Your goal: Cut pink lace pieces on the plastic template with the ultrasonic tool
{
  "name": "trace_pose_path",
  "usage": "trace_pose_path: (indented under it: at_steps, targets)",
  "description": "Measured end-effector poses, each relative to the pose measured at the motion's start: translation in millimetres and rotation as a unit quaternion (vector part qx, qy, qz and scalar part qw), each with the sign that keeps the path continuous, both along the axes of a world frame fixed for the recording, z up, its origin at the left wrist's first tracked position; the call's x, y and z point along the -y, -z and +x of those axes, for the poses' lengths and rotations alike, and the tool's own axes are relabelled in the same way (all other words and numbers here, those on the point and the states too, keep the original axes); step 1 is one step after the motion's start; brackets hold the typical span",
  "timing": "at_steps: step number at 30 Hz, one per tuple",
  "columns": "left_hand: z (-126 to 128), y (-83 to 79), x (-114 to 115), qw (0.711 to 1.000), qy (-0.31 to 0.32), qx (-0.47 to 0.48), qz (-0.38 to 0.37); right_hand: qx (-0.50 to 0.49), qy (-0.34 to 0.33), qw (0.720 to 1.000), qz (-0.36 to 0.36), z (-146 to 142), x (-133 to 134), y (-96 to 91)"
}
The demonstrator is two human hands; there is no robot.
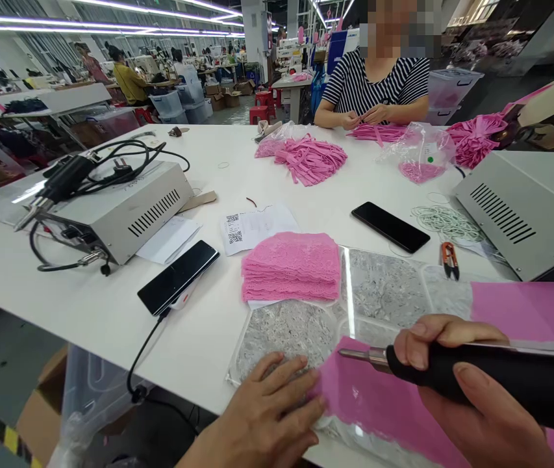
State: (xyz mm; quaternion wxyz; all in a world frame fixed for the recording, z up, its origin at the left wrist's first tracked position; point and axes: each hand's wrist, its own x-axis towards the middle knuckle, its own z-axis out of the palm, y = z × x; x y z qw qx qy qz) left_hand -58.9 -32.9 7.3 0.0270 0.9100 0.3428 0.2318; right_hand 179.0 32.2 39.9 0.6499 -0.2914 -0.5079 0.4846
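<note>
My right hand (481, 383) is wrapped round a black handheld ultrasonic welding tool (505, 383) with a narrow metal tip. That tip lies over a sheet of pink fabric (378, 390) near its upper left corner; whether it touches cannot be made out. Flat and with fingers spread, my left hand (277, 409) rests at the fabric's left edge and on the grey marbled mat (286, 331). Beyond the hands sits a stack of pink lace pieces (291, 266). Another piece of pink fabric (525, 309) lies on the right, behind the tool.
A grey power box (125, 208) carrying a second tool (67, 182) stands left; another box (530, 208) stands right. Two phones (179, 276), orange thread snips (449, 260), paper (257, 227) and pink strips (310, 159) lie on the white table. A co-worker in a striped shirt (378, 84) sits opposite.
</note>
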Motion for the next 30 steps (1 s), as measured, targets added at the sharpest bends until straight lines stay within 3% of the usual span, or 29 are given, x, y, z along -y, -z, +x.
trace_pose_path:
  at_steps: [16,24,27,30]
  targets:
    - [-1,-0.2,1,1.000,0.011,-0.004,-0.018,0.000,-0.003,0.999,-0.042,-4,3,-6.3]
    - [-1,-0.6,0,1.000,0.012,-0.018,-0.013,0.003,-0.041,0.997,-0.067,-5,12,-5.0]
    - [-4,8.3,1,0.999,0.014,-0.021,0.024,0.007,-0.056,0.996,-0.063,-5,10,-2.4]
    - [-6,25.0,-3,0.992,0.026,-0.014,0.126,-0.001,-0.067,0.996,-0.057,-6,8,4.8]
